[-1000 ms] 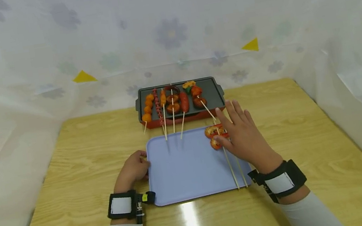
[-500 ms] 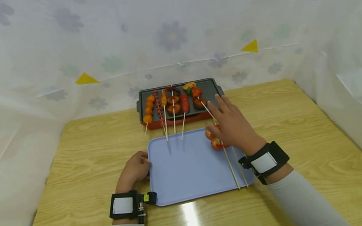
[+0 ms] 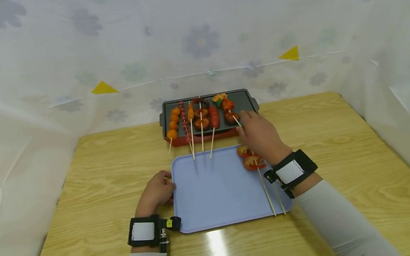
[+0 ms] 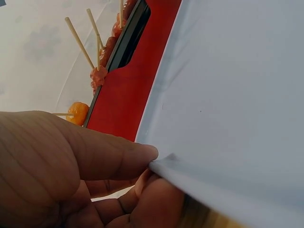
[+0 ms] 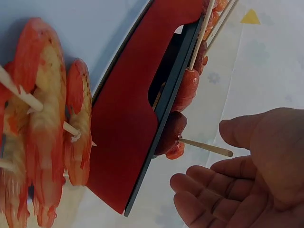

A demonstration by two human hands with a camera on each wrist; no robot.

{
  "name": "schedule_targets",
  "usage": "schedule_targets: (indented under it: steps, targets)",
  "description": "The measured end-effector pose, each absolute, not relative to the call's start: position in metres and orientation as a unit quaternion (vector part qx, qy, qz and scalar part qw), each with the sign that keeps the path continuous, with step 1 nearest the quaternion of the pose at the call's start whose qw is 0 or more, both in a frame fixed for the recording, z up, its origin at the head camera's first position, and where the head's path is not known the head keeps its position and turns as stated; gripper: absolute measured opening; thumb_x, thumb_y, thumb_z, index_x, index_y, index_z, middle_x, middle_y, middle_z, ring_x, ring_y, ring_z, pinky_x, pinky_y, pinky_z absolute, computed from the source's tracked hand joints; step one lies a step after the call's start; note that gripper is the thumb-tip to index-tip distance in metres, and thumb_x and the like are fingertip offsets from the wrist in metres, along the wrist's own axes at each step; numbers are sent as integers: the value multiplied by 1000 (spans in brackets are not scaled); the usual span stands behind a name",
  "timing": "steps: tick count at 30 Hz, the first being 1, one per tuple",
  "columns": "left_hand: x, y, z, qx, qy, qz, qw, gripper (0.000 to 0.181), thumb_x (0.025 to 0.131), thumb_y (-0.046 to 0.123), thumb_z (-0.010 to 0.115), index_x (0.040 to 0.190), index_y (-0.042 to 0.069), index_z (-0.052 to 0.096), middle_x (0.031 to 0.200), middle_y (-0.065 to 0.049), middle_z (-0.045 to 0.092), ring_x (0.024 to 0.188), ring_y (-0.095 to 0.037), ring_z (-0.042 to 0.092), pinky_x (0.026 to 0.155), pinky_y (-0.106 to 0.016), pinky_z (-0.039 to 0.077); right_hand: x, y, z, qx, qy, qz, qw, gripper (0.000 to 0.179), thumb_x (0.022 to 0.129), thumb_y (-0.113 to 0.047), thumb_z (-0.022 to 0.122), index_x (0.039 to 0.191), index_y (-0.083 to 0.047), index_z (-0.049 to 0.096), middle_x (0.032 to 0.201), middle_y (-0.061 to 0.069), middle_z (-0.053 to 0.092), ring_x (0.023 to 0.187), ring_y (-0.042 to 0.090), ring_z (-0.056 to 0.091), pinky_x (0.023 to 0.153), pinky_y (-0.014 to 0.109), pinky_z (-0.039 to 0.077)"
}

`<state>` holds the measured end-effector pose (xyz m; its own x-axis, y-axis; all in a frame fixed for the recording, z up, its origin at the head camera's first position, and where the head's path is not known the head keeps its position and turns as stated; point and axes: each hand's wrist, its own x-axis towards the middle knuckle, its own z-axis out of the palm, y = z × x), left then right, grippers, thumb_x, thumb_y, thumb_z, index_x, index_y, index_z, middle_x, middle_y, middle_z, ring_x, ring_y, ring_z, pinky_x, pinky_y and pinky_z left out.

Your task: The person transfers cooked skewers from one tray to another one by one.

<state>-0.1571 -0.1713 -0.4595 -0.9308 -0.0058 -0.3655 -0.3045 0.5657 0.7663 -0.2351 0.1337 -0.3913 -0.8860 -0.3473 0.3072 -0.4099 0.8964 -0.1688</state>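
My left hand [image 3: 158, 190] pinches the left rim of a pale blue tray [image 3: 215, 193] between thumb and fingers, as the left wrist view shows close up. At the grill's front right corner is my right hand [image 3: 262, 134]. In the right wrist view its thumb and loosely bent fingers stand apart on either side of a bare skewer stick [image 5: 206, 146]. That stick belongs to a skewer [image 3: 232, 117] with a brown, mushroom-like piece and red chunks, lying on the grill. Shrimp skewers [image 3: 252, 163] lie on the tray's right side, partly hidden under the right hand and wrist.
A dark-topped red grill [image 3: 241, 96] stands behind the tray. Across it lie several skewers, among them orange balls [image 3: 173, 124] and a red sausage [image 3: 214, 117], their sticks jutting over the front edge. A flowered sheet [image 3: 199, 43] hangs behind the wooden table [image 3: 113, 160].
My right hand has moved from above the shrimp skewers forward and left to the grill's front corner, its spread fingers drawing together. My left hand keeps its hold on the tray's rim.
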Motion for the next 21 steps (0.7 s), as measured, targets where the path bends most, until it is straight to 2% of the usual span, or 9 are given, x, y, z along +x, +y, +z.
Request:
schedule_targets:
  steps: [4,10,12,14,17,21]
  targets:
    - [-157,-172,-459,-90,869,457,164,37,90,9,50,126,0,46,81,-13,54,59,-21,55,51,-29,48,-241,132,-390,180,-971,123,101,45,94,-22,54,127,9,48,114,28,57,95,36,57,77,49,52]
    - [-157,-172,-460,-94,869,457,165,38,90,9,50,126,1,45,82,-13,54,59,-21,56,51,-30,49,-251,133,-391,153,-971,171,65,46,94,-21,55,130,7,47,122,28,55,109,39,51,90,52,46]
    - [-157,-172,-460,-97,869,456,164,38,90,10,50,126,2,45,83,-12,54,59,-21,56,52,-30,49,-253,133,-392,153,-966,201,59,43,93,-18,55,127,7,49,111,26,60,98,37,56,83,50,48]
    - [-157,-172,-461,-97,869,456,162,38,90,10,50,126,1,45,83,-13,54,59,-21,56,52,-30,49,-254,132,-396,154,-958,236,51,41,93,-14,54,127,7,49,95,22,63,79,32,58,69,46,49]
    - [-157,-172,-462,-95,869,457,161,38,90,9,50,126,1,45,83,-13,54,60,-21,56,52,-30,49,-254,132,-401,147,-947,284,41,38,93,-11,53,127,5,50,73,13,57,54,22,47,51,36,39]
    - [-158,-172,-462,-95,869,458,162,38,90,9,51,126,1,45,83,-13,54,59,-21,56,51,-30,49,-253,131,-404,128,-936,326,34,33,93,-10,50,124,2,53,70,10,53,49,19,41,48,33,34]
